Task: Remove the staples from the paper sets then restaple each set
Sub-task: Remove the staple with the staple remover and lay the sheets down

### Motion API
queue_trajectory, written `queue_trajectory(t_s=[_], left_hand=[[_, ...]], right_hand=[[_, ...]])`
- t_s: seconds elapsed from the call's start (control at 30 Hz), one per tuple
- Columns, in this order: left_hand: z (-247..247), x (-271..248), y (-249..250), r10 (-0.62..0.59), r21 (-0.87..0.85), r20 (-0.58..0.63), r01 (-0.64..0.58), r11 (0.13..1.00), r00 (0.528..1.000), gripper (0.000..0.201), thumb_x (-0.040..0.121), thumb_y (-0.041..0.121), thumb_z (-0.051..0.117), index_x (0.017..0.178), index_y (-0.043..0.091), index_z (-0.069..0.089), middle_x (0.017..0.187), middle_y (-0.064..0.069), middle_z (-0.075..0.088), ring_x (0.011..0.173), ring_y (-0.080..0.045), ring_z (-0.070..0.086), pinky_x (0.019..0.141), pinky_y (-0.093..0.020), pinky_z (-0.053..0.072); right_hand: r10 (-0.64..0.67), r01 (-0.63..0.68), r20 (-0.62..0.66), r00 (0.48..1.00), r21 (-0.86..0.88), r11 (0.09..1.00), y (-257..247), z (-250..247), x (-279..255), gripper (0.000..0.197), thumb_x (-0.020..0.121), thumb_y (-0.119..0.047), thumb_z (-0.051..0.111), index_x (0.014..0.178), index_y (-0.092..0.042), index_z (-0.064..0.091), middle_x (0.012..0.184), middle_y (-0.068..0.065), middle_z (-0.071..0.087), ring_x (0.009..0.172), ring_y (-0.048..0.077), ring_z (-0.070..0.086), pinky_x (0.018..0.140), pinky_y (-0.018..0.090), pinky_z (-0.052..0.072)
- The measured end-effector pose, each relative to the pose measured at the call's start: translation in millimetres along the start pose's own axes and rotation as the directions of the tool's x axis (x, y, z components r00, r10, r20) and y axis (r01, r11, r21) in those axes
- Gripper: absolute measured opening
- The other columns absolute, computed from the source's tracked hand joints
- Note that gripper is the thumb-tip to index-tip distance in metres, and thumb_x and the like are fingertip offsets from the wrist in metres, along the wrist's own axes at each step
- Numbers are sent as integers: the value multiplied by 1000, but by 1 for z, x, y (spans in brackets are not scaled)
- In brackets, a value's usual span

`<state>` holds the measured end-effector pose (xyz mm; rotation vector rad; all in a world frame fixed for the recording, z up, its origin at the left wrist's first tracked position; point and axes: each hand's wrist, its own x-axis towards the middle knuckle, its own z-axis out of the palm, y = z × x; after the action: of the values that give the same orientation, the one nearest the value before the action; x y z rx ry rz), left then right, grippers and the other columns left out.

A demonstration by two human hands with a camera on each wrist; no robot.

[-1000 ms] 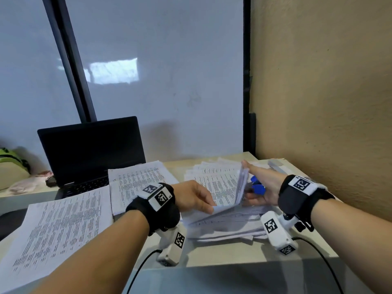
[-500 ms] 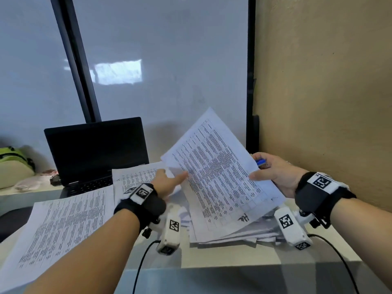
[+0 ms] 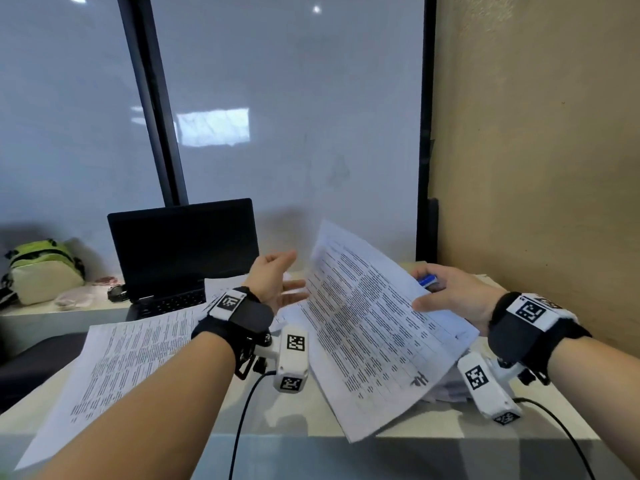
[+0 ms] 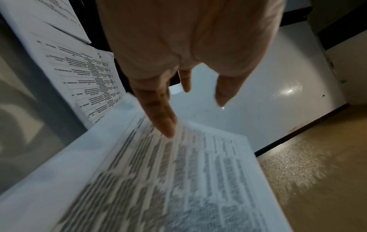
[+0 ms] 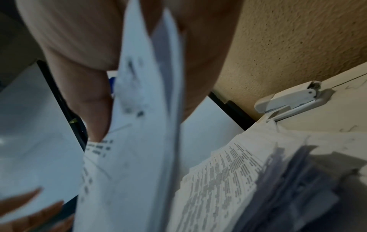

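Nearest, our right hand (image 3: 453, 299) pinches a printed paper set (image 3: 374, 327) tilted above the desk pile (image 5: 248, 180); its text is too blurred to read. Our left hand (image 3: 273, 282) is spread, fingers straight, at the set's edge. Farther back lies a white stapler (image 5: 292, 100).

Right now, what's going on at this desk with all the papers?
A person is working through stapled paper sets. The right hand pinches one lifted paper set along with a small blue tool, probably a staple remover. The left hand is open, fingers reaching toward the set's edge. More sets lie in a pile beneath, and a white stapler sits by the wall.
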<state>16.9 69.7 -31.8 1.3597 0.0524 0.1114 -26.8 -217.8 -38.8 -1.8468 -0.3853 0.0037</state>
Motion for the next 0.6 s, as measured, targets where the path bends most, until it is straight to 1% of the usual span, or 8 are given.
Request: queue_trajectory(t_s=[0.1, 0.2, 0.27, 0.33, 0.37, 0.47, 0.53, 0.6], left_hand=[[-4, 3, -14, -73, 226, -103, 95, 969, 992, 55, 89, 24, 68, 134, 5, 43, 120, -12, 53, 97, -33, 60, 62, -38, 57], [-10, 4, -27, -105, 330, -115, 138, 934, 988, 44, 87, 33, 70, 117, 5, 53, 90, -7, 55, 90, -28, 54, 85, -41, 50], [-12, 1, -28, -165, 258, -57, 174, 950, 985, 41, 85, 37, 72, 109, 6, 58, 87, -8, 59, 92, -31, 57, 83, -47, 54], [-11, -2, -24, -168, 73, 11, 166, 983, 986, 34, 88, 30, 70, 107, 4, 61, 100, -13, 66, 86, -31, 63, 61, -40, 57], [-11, -1, -22, -131, 18, -2, 131, 991, 991, 33, 90, 27, 68, 112, 3, 60, 104, -14, 66, 82, -29, 65, 57, -37, 57], [-13, 8, -14, 71, -6, -144, -72, 997, 987, 32, 92, 16, 64, 122, 4, 58, 112, -19, 68, 85, -30, 68, 70, -41, 57], [-15, 7, -8, 154, 25, -200, -152, 988, 968, 22, 93, 8, 60, 114, 4, 64, 106, -18, 70, 88, -31, 69, 76, -43, 57], [-16, 3, -5, 162, 62, -192, -153, 986, 968, 14, 93, 4, 58, 102, 8, 68, 98, -13, 72, 89, -30, 70, 81, -45, 57]], right_hand=[[6, -6, 4, 1000, 92, 996, -4, 0, 2, 33, 76, 17, 67, 96, -7, 58, 88, 15, 68, 69, 17, 68, 64, 27, 57], [8, -28, 100, 995, 199, 980, -11, -3, 3, 53, 53, -3, 84, 98, -8, 57, 91, 18, 68, 72, 25, 69, 64, 34, 58], [-3, -43, 169, 986, 268, 963, -17, -5, 4, 68, 42, -10, 90, 101, -8, 57, 93, 20, 68, 76, 30, 69, 64, 38, 58], [-22, -44, 206, 978, 310, 950, -23, -5, 3, 61, 49, -4, 85, 102, -7, 57, 95, 21, 68, 78, 32, 69, 65, 39, 58], [-20, -53, 208, 978, 338, 940, -25, -5, 2, 53, 55, 0, 80, 103, -8, 58, 96, 21, 67, 79, 32, 69, 65, 40, 58], [34, -67, 117, 992, 286, 956, -27, -2, 0, 36, 70, 5, 75, 100, -8, 61, 96, 21, 67, 76, 28, 69, 65, 36, 58], [100, -99, -61, 993, 11, 995, -22, 2, 1, 25, 81, 8, 67, 100, -8, 61, 94, 18, 65, 72, 22, 64, 63, 28, 55], [147, -186, -209, 967, -181, 966, -11, 6, 7, 32, 85, 10, 59, 111, -9, 56, 100, 15, 56, 75, 22, 56, 64, 27, 48]])
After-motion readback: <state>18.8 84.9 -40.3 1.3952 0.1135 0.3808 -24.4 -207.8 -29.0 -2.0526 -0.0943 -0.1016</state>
